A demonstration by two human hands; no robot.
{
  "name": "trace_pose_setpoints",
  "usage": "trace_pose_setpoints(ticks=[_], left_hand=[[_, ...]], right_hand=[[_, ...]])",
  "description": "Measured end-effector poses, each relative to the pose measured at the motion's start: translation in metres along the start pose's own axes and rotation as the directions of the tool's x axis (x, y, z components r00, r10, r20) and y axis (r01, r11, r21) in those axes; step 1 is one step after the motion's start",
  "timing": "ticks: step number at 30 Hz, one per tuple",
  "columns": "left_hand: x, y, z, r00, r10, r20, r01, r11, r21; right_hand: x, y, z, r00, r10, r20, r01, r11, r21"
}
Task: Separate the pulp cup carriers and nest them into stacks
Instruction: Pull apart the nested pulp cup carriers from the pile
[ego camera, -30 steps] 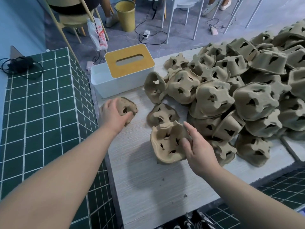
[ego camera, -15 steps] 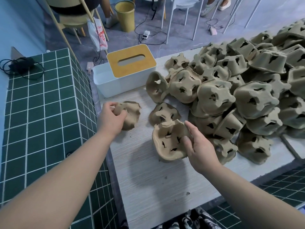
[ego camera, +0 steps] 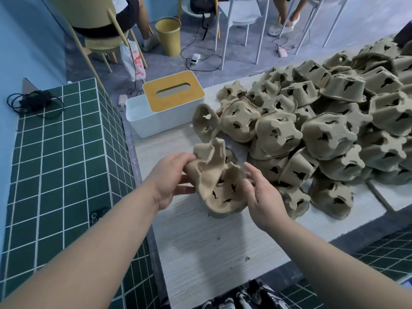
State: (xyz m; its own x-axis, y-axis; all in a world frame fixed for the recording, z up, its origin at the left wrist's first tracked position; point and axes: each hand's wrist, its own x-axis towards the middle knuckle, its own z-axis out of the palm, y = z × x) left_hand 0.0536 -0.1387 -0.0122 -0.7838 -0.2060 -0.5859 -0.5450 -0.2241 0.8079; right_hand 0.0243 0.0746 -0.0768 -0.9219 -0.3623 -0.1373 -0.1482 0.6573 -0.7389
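While the left hand [ego camera: 169,177] gripped one pulp cup carrier [ego camera: 208,156] by its edge and tipped it over a second carrier [ego camera: 223,195] at centre frame, the right hand [ego camera: 263,192] steadied that lower one, fingers loosely spread against its rim. Judging by the table [ego camera: 211,253], no finished stack showed yet. Farther back, a large loose heap of carriers [ego camera: 330,130] filled the upper right, nearly all left to nest. A tissue box [ego camera: 165,108] stood beyond, upper centre.

The pulp carriers [ego camera: 330,134] were dull tan, the tissue box [ego camera: 156,117] white with a mustard-yellow lid [ego camera: 173,91], and the counter [ego camera: 62,148] dark green tile with white grout.
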Motion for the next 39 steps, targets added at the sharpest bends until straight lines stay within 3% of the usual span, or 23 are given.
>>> trace_pose_setpoints(ticks=[7, 13, 16, 19, 25, 32, 39], left_hand=[[-0.008, -0.012, 0.024, 0.992, -0.084, 0.099, 0.074, 0.992, 0.098], [-0.011, -0.021, 0.023, 0.983, 0.080, 0.164, -0.099, 0.989, 0.114], [-0.012, -0.031, 0.014, 0.957, 0.161, 0.241, -0.220, 0.945, 0.242], [-0.011, -0.038, 0.013, 0.959, 0.238, 0.152, -0.281, 0.866, 0.414], [-0.004, -0.037, 0.015, 0.921, 0.370, -0.121, -0.266, 0.827, 0.495], [0.005, -0.051, 0.024, 0.912, 0.399, -0.094, -0.233, 0.693, 0.682], [0.011, -0.051, 0.023, 0.929, 0.356, -0.103, -0.259, 0.822, 0.507]], right_hand=[[0.002, -0.004, -0.004, 0.994, -0.088, -0.058, 0.090, 0.995, 0.037], [0.006, 0.000, -0.001, 0.996, -0.061, -0.071, 0.063, 0.998, 0.024], [0.007, 0.002, 0.001, 0.996, -0.059, -0.064, 0.060, 0.998, 0.018], [0.008, 0.002, 0.002, 0.997, -0.054, -0.061, 0.056, 0.998, 0.021], [0.006, -0.001, -0.001, 0.998, -0.037, -0.052, 0.040, 0.997, 0.062], [0.003, 0.002, -0.003, 0.998, -0.028, -0.061, 0.033, 0.997, 0.067], [0.005, -0.001, 0.000, 1.000, -0.021, -0.019, 0.022, 0.996, 0.081]])
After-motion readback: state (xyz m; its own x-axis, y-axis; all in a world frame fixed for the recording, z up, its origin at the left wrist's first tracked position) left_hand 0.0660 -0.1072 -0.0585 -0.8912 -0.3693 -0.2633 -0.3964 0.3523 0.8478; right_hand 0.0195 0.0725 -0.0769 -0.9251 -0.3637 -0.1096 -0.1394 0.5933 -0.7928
